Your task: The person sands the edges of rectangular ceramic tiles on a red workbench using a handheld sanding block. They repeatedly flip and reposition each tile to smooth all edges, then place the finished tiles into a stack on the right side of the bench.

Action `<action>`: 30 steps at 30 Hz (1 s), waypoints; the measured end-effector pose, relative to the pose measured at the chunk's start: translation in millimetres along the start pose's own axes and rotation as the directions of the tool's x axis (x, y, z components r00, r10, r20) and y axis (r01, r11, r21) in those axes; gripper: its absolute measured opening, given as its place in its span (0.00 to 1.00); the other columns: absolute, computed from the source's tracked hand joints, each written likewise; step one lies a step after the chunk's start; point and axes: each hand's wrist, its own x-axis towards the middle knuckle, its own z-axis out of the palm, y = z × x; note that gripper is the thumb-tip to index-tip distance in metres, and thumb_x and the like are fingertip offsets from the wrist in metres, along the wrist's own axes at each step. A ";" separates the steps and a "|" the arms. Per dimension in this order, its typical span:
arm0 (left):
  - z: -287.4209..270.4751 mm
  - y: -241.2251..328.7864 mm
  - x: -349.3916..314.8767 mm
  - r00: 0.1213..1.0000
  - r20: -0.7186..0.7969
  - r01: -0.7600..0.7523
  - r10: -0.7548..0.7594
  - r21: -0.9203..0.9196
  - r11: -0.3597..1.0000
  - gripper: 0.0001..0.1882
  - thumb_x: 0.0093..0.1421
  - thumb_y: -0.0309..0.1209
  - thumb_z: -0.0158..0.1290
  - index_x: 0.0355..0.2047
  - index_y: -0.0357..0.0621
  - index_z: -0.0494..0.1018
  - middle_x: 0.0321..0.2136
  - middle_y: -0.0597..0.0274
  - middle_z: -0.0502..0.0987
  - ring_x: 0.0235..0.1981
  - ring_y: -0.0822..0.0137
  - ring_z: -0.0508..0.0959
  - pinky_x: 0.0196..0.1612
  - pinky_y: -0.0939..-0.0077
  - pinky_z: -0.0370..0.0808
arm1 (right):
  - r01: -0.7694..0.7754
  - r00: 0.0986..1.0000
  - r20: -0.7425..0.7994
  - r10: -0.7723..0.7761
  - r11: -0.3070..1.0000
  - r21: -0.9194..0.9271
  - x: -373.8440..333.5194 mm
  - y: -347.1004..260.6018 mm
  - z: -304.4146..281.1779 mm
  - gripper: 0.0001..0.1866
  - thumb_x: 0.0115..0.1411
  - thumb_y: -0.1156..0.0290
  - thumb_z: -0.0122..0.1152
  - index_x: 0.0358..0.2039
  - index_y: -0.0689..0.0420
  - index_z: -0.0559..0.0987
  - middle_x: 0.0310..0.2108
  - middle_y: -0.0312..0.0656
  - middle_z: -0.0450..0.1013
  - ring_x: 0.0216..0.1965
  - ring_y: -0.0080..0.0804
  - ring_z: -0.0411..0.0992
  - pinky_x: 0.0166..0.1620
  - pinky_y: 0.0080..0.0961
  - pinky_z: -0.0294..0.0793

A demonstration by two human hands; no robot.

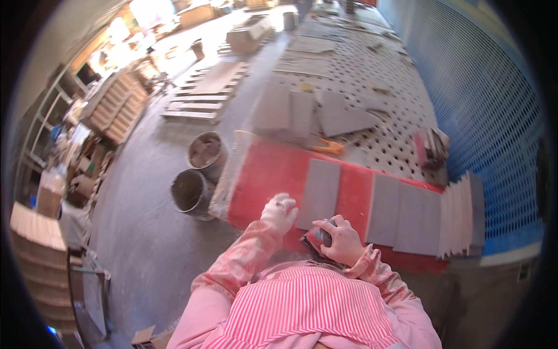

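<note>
My left hand [280, 213], in a pale glove, is just left of a grey rectangular panel [321, 192], its fingers loosely bent and apart. That panel lies flat on a red mat [264, 174] in front of me. My right hand [343, 241] is wrapped round a handheld tool [317, 237] with a dark rounded grip, a reddish part and a flat dark base. The tool is at the panel's near end, close to my apron; its underside is hidden. Right of the panel, more grey panels [401, 215] lie overlapping in a row.
Light-edged panels [456, 218] stand stacked at the right, beside a blue mesh wall [488, 116]. Beyond the mat are an orange-handled tool [328, 146], loose grey pieces [343, 113] and a perforated tabletop [401, 136]. Two buckets [190, 191] stand left of the table; a pallet [195, 107] lies farther off.
</note>
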 end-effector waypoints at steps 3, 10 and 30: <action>27.7 67.8 42.1 0.952 0.285 0.033 -0.110 0.261 0.965 0.43 0.64 0.60 0.62 0.74 0.56 0.68 0.78 0.45 0.57 0.77 0.41 0.60 0.77 0.44 0.61 | -0.128 0.980 -0.152 0.131 0.991 0.029 -36.4 3.6 -21.6 0.37 0.52 0.65 0.77 0.65 0.39 0.81 0.54 0.47 0.72 0.53 0.56 0.75 0.55 0.49 0.82; 40.0 114.0 46.2 0.850 0.501 -0.091 -0.163 0.443 0.892 0.60 0.57 0.64 0.65 0.83 0.57 0.51 0.84 0.45 0.42 0.84 0.38 0.40 0.80 0.30 0.41 | -0.298 0.893 -0.339 0.297 0.953 0.053 -91.3 16.9 -52.4 0.37 0.51 0.69 0.78 0.65 0.40 0.81 0.54 0.47 0.72 0.52 0.54 0.74 0.55 0.48 0.81; 17.0 18.2 26.5 0.898 0.439 -0.098 0.018 0.162 0.982 0.43 0.64 0.46 0.65 0.72 0.34 0.68 0.72 0.39 0.69 0.75 0.43 0.66 0.76 0.55 0.66 | -0.257 0.887 -0.394 0.240 0.966 0.010 25.6 26.6 -40.9 0.38 0.52 0.70 0.76 0.67 0.44 0.79 0.54 0.50 0.73 0.52 0.53 0.77 0.56 0.46 0.80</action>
